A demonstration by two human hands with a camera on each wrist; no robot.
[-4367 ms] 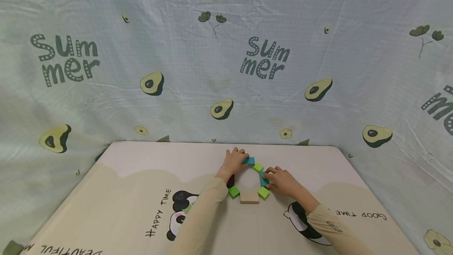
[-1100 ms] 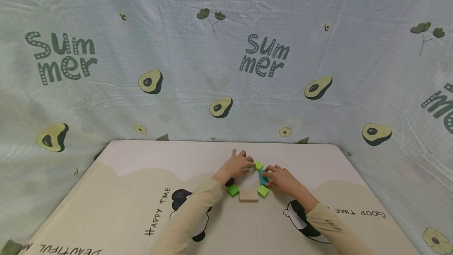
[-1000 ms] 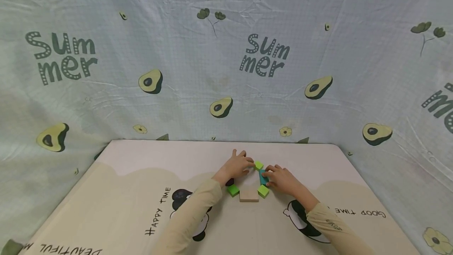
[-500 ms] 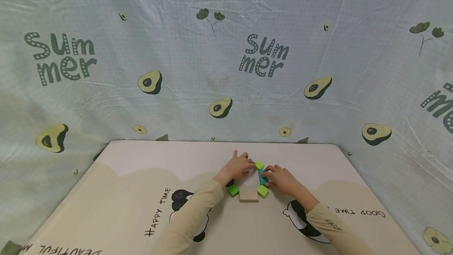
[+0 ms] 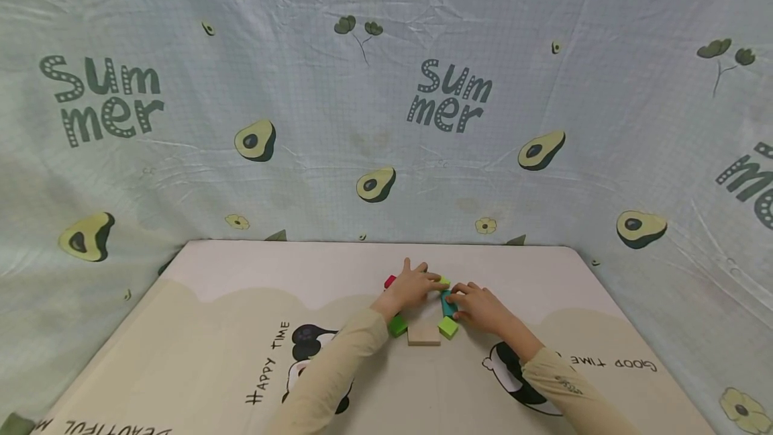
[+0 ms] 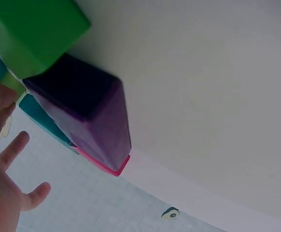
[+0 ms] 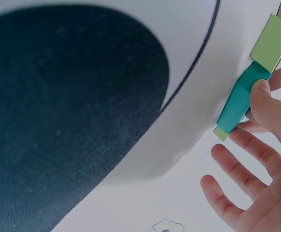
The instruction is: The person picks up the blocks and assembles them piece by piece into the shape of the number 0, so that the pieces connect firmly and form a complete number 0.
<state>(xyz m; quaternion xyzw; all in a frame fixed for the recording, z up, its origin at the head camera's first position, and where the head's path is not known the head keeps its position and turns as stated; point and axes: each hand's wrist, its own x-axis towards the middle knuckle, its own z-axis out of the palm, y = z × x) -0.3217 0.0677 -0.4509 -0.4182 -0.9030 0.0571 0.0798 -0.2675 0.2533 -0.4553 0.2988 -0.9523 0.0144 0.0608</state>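
Observation:
Toy blocks form a ring on the table. My left hand [image 5: 412, 287] reaches over its far side, with thumb and a finger meeting at the far light green block [image 6: 16, 84]; its other fingers spread away. My right hand [image 5: 483, 309] pinches the right teal block [image 7: 239, 96] between thumb and fingers, other fingers loosely spread. That block stands between two light green ones, the nearer light green block [image 7: 272, 42] touching its end. The far teal block [image 6: 46, 118], purple block [image 6: 106, 125] and pink-red block [image 6: 106, 164] lie under or beside my left hand.
At the ring's near side lie a natural wood block [image 5: 424, 336] and a darker green block [image 5: 397, 325]. The table [image 5: 253, 274] has panda prints and lettering. A printed avocado curtain [image 5: 314, 119] hangs behind its far edge.
My left hand has shifted right from the far teal block to the far light green block, which has moved slightly right. The red block has come into sight. My right hand stays on its teal block.

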